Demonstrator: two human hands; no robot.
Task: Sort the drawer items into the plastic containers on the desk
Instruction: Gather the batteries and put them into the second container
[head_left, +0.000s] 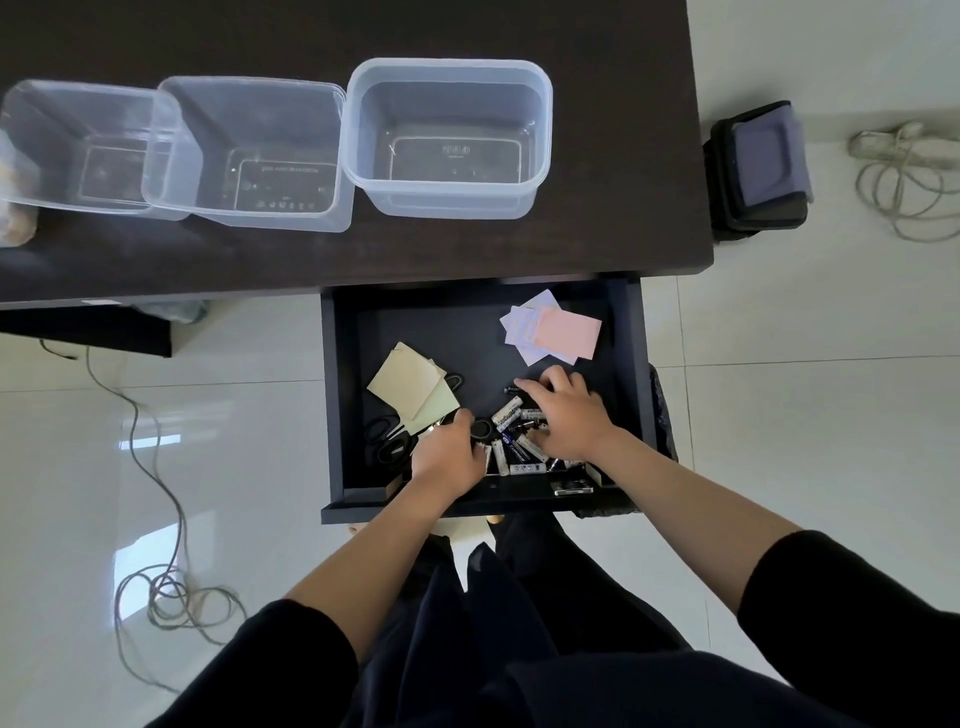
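In the drawer (631, 332), the right hand (569, 415) lies spread on the batteries (511, 413), while the left hand (449, 452) curls near the scissors (387, 439), its grip hidden.

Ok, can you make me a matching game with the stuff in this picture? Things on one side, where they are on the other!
Things:
1. plastic containers
2. batteries
3. pink notes
4. scissors

Places:
A. far right part of the drawer
B. on the desk
C. drawer's left side, by the left hand
D. between both hands, partly under the right hand

Pairs: 1-B, 2-D, 3-A, 4-C
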